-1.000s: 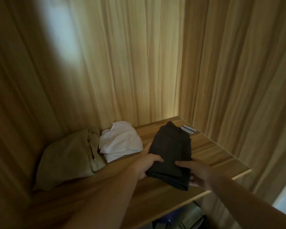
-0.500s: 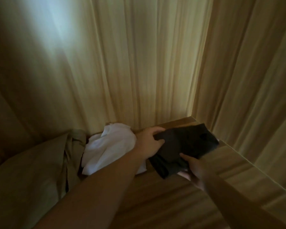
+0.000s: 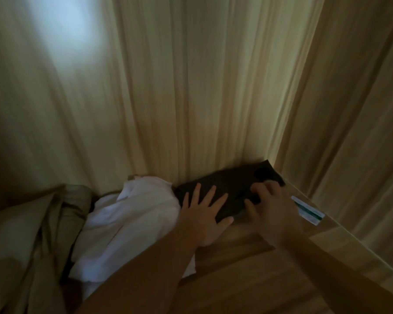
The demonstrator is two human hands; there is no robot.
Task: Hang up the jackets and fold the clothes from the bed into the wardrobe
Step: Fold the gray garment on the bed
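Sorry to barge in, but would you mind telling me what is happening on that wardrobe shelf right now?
A person is putting folded clothes on a wooden wardrobe shelf. The left hand lies flat, fingers spread, on a folded dark garment set into the back right corner; the right hand is at its right end, fingers bent over it. A white garment and an olive one sit to its left, and a small white and green card lies to its right.

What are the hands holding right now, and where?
Nothing gripped: left hand presses flat on the dark folded garment; right hand curls its fingers over the garment's right end.
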